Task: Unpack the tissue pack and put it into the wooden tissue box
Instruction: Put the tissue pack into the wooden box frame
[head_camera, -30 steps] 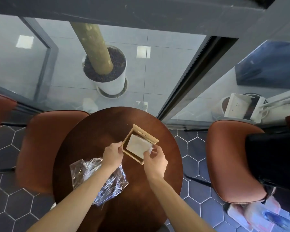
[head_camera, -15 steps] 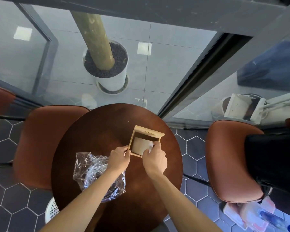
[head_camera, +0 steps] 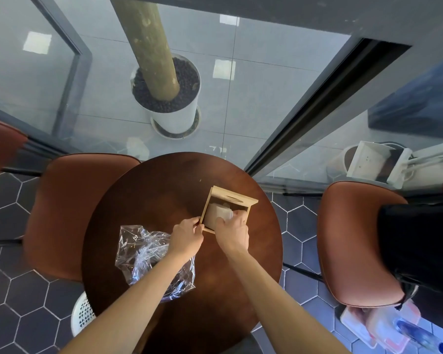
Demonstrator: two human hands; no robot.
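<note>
Two hands point(head_camera: 187, 237) point(head_camera: 232, 235), wooden tissue box point(head_camera: 228, 209) opening upward

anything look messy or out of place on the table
Only the crumpled clear plastic wrapper, lying loose on the round table under the left forearm. The wooden tissue box and the tissues in it look fine.

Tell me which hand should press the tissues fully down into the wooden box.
Right. The right hand already has its fingers on the white tissue stack inside the light wooden tissue box; the left hand grips the box's near-left corner, steadying it.
</note>
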